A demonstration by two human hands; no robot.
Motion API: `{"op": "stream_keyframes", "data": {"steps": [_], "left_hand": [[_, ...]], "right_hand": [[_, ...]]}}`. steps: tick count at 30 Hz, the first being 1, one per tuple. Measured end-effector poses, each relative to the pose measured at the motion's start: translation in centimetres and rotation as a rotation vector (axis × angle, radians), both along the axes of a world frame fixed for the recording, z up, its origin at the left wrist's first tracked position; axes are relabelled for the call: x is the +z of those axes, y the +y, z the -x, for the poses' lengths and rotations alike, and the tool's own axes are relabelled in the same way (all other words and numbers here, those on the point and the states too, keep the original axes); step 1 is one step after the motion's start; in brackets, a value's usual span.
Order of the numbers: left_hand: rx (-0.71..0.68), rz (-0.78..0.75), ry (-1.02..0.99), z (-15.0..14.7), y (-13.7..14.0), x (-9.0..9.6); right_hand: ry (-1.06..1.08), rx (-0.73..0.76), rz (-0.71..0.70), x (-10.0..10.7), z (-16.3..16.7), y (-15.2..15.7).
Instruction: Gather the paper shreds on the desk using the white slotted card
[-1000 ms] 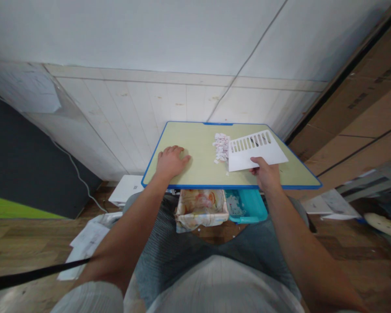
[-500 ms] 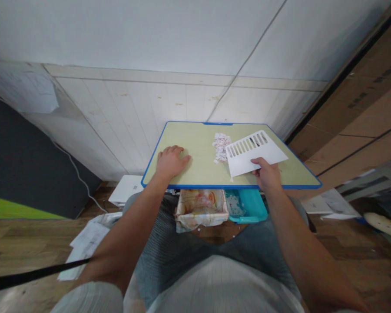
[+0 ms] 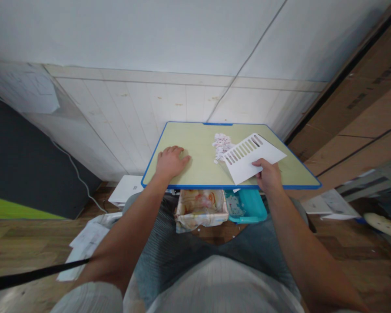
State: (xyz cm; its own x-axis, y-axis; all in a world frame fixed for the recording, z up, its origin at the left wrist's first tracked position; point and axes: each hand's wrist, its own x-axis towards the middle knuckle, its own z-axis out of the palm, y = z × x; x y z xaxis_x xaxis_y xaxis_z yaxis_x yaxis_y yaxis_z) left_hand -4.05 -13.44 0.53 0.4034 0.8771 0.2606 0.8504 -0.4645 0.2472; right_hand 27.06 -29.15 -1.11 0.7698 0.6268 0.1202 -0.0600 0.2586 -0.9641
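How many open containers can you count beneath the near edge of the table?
2. The container with a patterned liner is on the left; the turquoise bin is right beside it. Others may be hidden under the table.

Paper scraps [image 3: 220, 145], heap: markings too small to read. Slotted card [image 3: 247, 161], 1: partly hidden by right hand [image 3: 269, 176].

Pale, finely creased top [image 3: 215, 287], short pale sleeve [image 3: 87, 298] on the left arm, grey trousers [image 3: 159, 243] with fine ribbing, narrow black strap [image 3: 39, 274] by the left arm, bare left hand [image 3: 172, 163], bare right hand [image 3: 270, 177].
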Motion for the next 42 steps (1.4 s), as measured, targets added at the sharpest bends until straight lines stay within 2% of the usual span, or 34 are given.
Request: {"op": "stream_keyframes", "data": {"steps": [4, 12, 17, 27, 34, 42], "left_hand": [[0.002, 0.004, 0.003, -0.06, -0.13, 0.12], [0.007, -0.012, -0.002, -0.06, 0.02, -0.22], [0.013, -0.006, 0.0, -0.08, 0.01, -0.14], [-0.002, -0.008, -0.005, 0.0, 0.0, -0.09], [-0.003, -0.006, 0.0, -0.01, 0.04, -0.12], [0.003, 0.005, -0.002, -0.02, -0.17, 0.14]], "right_hand": [[-0.075, 0.06, 0.014, -0.17, 0.03, 0.07], [-0.293, 0.231, 0.144, -0.54, -0.04, 0.02], [-0.391, 0.287, 0.201, -0.4, -0.08, -0.36], [-0.308, 0.262, 0.191, -0.6, 0.25, -0.18], [-0.353, 0.262, 0.196, -0.45, 0.18, -0.4], [-0.297, 0.232, 0.173, -0.55, 0.46, -0.07]]}}
